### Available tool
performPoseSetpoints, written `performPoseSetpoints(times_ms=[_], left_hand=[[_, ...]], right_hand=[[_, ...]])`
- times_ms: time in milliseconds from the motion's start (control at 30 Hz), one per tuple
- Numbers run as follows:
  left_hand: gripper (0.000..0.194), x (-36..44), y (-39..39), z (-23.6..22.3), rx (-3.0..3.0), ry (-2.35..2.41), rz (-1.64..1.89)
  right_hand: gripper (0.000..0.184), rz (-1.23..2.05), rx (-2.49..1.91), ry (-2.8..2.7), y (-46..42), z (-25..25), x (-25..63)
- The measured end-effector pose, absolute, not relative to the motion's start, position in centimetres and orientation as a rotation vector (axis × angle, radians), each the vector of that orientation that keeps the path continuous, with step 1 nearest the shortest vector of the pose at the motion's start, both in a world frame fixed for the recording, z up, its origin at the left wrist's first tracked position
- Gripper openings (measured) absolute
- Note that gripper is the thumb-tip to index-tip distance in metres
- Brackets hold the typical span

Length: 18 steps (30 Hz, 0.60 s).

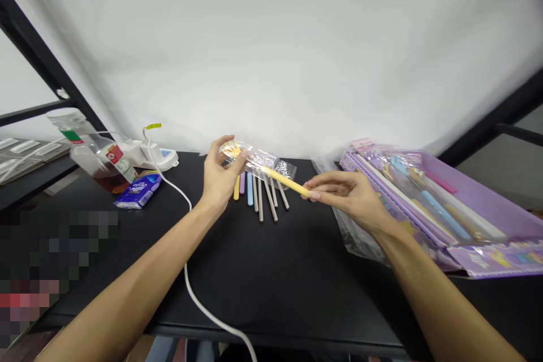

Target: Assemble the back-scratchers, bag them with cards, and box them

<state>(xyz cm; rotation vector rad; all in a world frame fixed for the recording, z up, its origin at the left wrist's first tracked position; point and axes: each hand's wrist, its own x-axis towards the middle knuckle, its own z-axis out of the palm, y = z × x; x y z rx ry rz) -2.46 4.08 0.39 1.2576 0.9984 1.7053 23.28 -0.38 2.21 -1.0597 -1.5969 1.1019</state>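
Left hand (220, 172) curls inward in a pinch; right hand (352, 195) pinches, angled inward

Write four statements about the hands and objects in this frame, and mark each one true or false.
1. The right hand grips one end of a yellow stick. True.
2. The left hand is empty. False: it holds a clear wrapper.
3. The purple box is left of both hands. False: the purple box is on the right.
4. A white cable passes under the left forearm. True.

Apparently "Vinda" on the blue packet (139, 190), the bottle label (119, 162) illegible.
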Motion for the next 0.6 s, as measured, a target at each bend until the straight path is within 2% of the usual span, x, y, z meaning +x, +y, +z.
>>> performPoseSetpoints(times_ms=[133, 333, 467, 600], left_hand=[[0.056, -1.8, 3.1, 1.1, 1.331, 1.017, 1.701], [0.048, -1.4, 2.2, 1.8, 1.425, 1.069, 1.783], [0.049, -1.7, 2.7, 1.4, 1.376, 1.111, 1.787], [0.049, -2.0, 3.1, 1.2, 1.356, 1.071, 1.764]], right_hand=[[0.038, 1.148, -1.059, -1.608, -0.8, 3.0, 23.7], [0.045, 1.267, -1.060, -1.809, -0.9, 3.2, 23.6], [0.035, 1.358, -1.069, -1.856, -0.8, 3.1, 23.8], [0.029, 1.266, -1.042, -1.824, -0.8, 3.1, 23.5]])
